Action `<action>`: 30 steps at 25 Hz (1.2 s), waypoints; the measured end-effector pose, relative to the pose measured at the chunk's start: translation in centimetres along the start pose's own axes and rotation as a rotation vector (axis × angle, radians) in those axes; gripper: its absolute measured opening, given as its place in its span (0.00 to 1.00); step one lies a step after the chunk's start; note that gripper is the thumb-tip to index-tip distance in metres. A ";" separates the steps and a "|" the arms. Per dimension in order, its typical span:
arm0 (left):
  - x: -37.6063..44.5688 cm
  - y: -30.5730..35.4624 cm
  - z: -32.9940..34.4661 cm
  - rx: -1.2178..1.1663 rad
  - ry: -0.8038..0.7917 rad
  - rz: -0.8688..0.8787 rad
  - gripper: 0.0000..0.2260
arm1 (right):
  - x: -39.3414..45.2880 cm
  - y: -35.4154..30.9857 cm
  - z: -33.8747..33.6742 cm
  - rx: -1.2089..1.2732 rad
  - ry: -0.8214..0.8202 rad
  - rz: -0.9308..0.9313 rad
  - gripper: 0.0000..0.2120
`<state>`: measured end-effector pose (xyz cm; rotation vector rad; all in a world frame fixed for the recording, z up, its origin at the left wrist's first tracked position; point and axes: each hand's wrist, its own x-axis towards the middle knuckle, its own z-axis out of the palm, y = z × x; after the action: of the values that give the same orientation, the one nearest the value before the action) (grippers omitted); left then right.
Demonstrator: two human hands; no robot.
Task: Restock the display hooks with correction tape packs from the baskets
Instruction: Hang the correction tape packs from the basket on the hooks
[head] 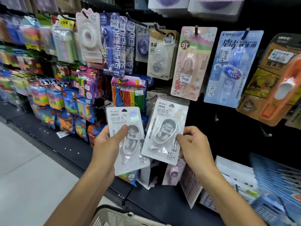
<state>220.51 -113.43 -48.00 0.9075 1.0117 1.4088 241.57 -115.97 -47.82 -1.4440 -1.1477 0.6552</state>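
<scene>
Two correction tape packs in hand, both held up in front of the black display wall (228, 128). L hand (107, 141) grasps the left pack (125, 137) — thumb pressed on the blister front by the price sticker, fingers behind the card; grip is clenched on it. R hand (193, 147) pinches the right pack (166, 129) along its right edge, fingertips on the front, thumb side hidden behind. Right pack tilts clockwise, its lower left corner overlapping the left pack's right edge. Both are white cards w/ a hang hole at top and "15m" at the bottom. Right pack's top sits just below a short hook (150, 97) carrying similar white cards; can't tell if it touches. Above hang other tapes on hooks: a pink My Melody pack (192, 62), a blue pack (231, 67), an orange one (275, 82) at far right. A beige basket (114, 216) sits at bottom center — rim only, contents not visible. Colorful stationery fills the hooks to the left.
</scene>
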 end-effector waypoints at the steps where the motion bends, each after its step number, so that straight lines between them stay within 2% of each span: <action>1: 0.0 0.2 -0.2 0.007 0.019 0.017 0.06 | 0.1 0.0 -0.2 -0.075 0.019 -0.056 0.01; 5: 0.2 0.3 -0.5 0.026 0.037 0.052 0.06 | 0.2 0.0 0.5 -0.258 0.072 -0.198 0.04; 7: 0.2 0.3 -0.6 0.014 0.036 0.062 0.06 | 0.1 0.0 0.8 -0.245 0.118 -0.195 0.06; 9: 0.2 0.2 -0.6 0.020 0.033 0.088 0.06 | 0.1 0.2 0.7 -0.209 0.130 -0.153 0.04; 11: 0.2 0.1 -0.6 0.010 0.013 0.117 0.06 | -0.2 0.5 0.6 -0.447 0.116 -0.205 0.05; 12: 0.2 0.1 -0.7 0.002 -0.002 0.127 0.07 | -0.5 0.5 0.7 -0.573 0.111 -0.264 0.10; 13: 0.2 0.1 -0.7 0.000 -0.021 0.135 0.09 | -0.7 0.6 0.9 -0.588 0.086 -0.304 0.15; 14: 0.2 0.0 -0.6 0.006 -0.045 0.140 0.11 | -1.1 0.4 1.3 -0.480 -0.009 -0.289 0.17; 16: 0.3 -0.2 -0.2 0.033 -0.120 0.125 0.15 | -2.0 -0.4 2.5 -0.033 -0.340 -0.140 0.17; 17: 0.4 -0.4 0.0 0.045 -0.156 0.108 0.16 | -2.2 -0.4 3.2 0.124 -0.441 -0.102 0.16; 18: 0.4 -0.5 0.1 0.059 -0.173 0.091 0.16 | -2.1 -0.3 3.7 0.182 -0.441 -0.097 0.15; 21: 0.9 -0.8 -0.5 0.261 -0.113 0.102 0.09 | -1.5 -0.6 3.5 0.220 -0.177 -0.126 0.17; 24: 1.0 -0.8 -1.4 0.455 -0.079 0.157 0.08 | -1.0 -0.1 2.4 0.045 0.096 -0.153 0.14; 27: 0.8 -0.5 -1.7 0.508 -0.082 0.176 0.11 | -1.8 -0.2 2.6 0.039 0.142 -0.139 0.13; 30: 0.4 -0.3 -1.8 0.567 -0.070 0.198 0.09 | -2.9 0.1 3.7 0.073 0.184 -0.112 0.13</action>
<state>218.92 -113.21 -48.93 1.4936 1.3244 1.2538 237.29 -117.05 -49.30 -1.3385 -1.0418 0.4710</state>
